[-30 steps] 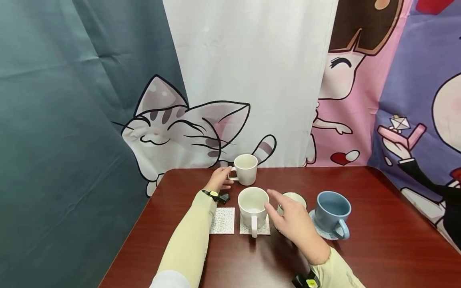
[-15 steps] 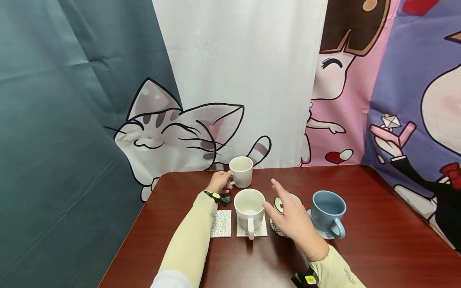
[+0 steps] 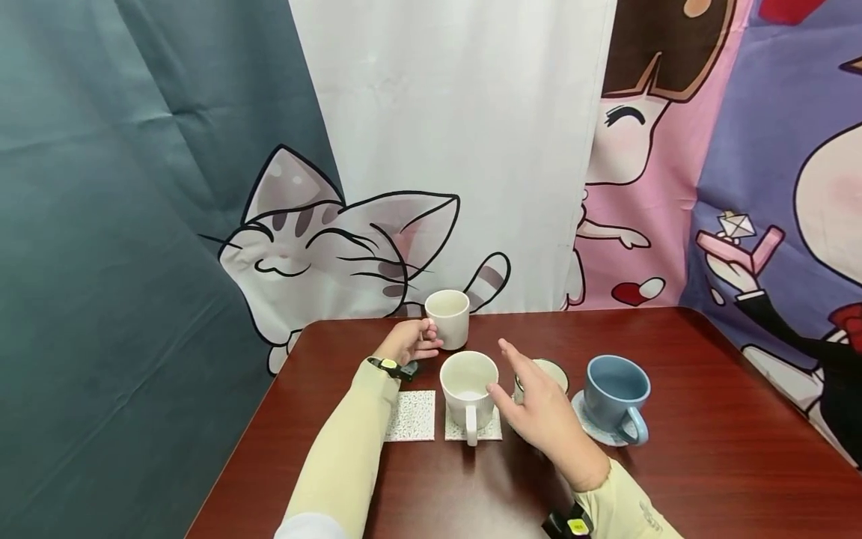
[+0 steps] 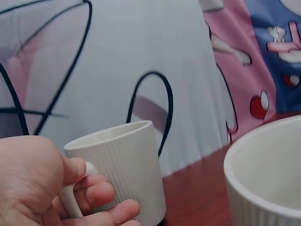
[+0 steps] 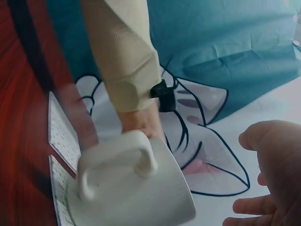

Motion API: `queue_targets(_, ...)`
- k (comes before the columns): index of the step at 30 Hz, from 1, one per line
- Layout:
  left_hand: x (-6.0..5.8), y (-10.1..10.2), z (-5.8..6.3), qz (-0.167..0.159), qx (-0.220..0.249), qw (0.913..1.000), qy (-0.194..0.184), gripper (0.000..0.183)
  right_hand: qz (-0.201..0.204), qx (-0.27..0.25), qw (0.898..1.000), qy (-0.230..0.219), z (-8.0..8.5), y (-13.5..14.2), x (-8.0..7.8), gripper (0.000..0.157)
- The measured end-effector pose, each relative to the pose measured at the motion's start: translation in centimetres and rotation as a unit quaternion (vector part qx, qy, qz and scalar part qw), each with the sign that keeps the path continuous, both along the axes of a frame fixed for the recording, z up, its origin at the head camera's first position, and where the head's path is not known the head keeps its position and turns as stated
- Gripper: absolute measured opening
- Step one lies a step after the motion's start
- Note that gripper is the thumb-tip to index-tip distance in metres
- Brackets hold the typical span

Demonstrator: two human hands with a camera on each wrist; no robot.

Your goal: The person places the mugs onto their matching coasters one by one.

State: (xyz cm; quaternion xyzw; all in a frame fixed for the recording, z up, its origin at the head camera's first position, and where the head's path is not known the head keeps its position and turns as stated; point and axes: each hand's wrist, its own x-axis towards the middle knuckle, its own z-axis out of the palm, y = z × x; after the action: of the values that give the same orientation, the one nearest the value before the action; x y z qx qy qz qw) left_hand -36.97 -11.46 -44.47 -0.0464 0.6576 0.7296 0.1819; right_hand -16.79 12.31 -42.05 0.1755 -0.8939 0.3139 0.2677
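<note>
In the head view a white ribbed mug is at the table's back edge, and my left hand grips its handle. The left wrist view shows the thumb and fingers of the left hand round that handle, with the mug slightly tilted. Nearer stands a second white mug on a square speckled coaster, handle toward me. My right hand hovers just right of it, fingers extended and holding nothing. It partly hides another white, dark-rimmed cup.
A blue cup stands on a round coaster at the right. Left of the second mug lies a bare square coaster. A printed curtain hangs behind the brown table.
My left hand has taken hold of the back mug's handle and drawn the mug slightly left. The right hand stays near the second mug.
</note>
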Motion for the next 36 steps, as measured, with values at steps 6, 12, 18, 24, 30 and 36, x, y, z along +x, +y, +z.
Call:
queue_targets(6, 1.7, -1.7, 2.7, 0.028, 0.035, 0.999, 0.007, 0.023, 0.042, 0.022, 0.995, 0.086, -0.4, -1.9, 0.6, 0.061)
queue_targets(12, 4.2, -3.1, 5.0, 0.071, 0.032, 0.9969, 0.014, 0.024, 0.078, 0.077, 0.984, 0.144, -1.0, -4.8, 2.1, 0.052)
queue_targets(18, 7.5, -4.3, 6.3, 0.082, 0.046, 0.9943, 0.05, 0.024, 0.108, 0.128, 0.978, 0.123, -2.3, -8.0, 2.9, 0.048)
queue_targets(24, 10.4, -5.1, 7.1, 0.093, 0.071, 0.9914, 0.059, 0.023, 0.095, 0.176, 0.979, 0.024, -3.7, -10.4, 2.5, 0.046)
queue_targets(30, 13.2, -6.2, 6.8, 0.091, 0.086, 0.991, 0.047, 0.025, 0.064, 0.213, 0.974, -0.051, -5.5, -12.1, 2.2, 0.053)
queue_targets(36, 16.0, -6.9, 5.3, 0.105, 0.075, 0.9909, 0.038, 0.024, 0.053, 0.234, 0.967, -0.084, -8.2, -12.5, 1.5, 0.061)
